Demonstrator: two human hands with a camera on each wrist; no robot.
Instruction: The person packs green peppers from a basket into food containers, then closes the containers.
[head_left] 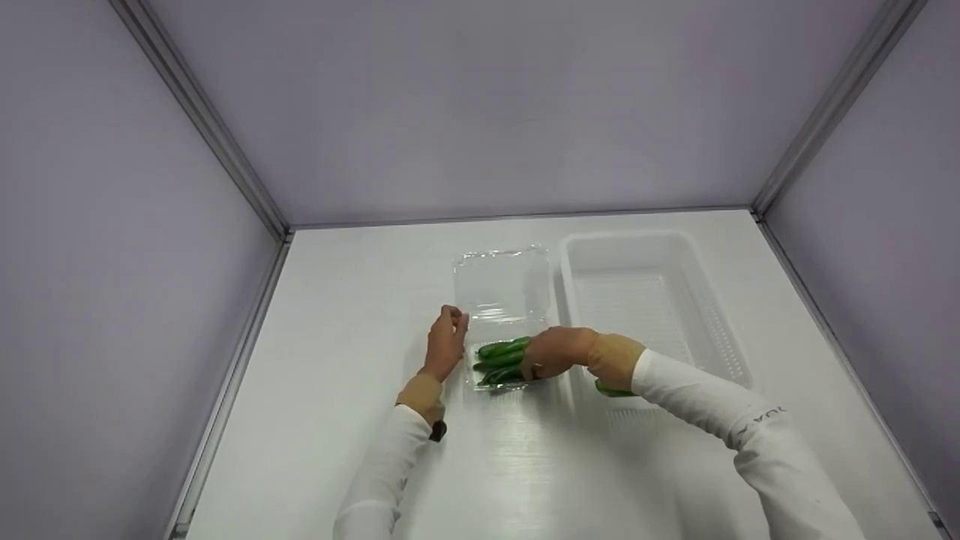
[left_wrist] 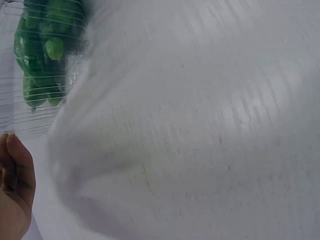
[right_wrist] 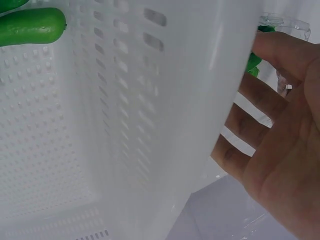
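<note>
- Clamshell box (head_left: pixel 501 296) under the left hand (head_left: pixel 447 345): thin clear plastic, glossy, ribbed; lid showed bright glare.
- Green peppers (head_left: pixel 501 361) under the right hand (head_left: pixel 551 352): smooth, waxy skin with a slight shine.
- Basket (head_left: pixel 701 300) just beyond the right wrist: white plastic, semi-matt, slotted walls, floor perforated with fine holes.
- One pepper (right_wrist: pixel 32 26) lying in the basket: glossy, smooth.
- Tabletop (head_left: pixel 352 300) under both hands: white, faintly grained, soft sheen.
- Sleeves (head_left: pixel 712 405): white knit cloth, matt.
- Frame rails (head_left: pixel 202 112): brushed metal, dull.
</note>
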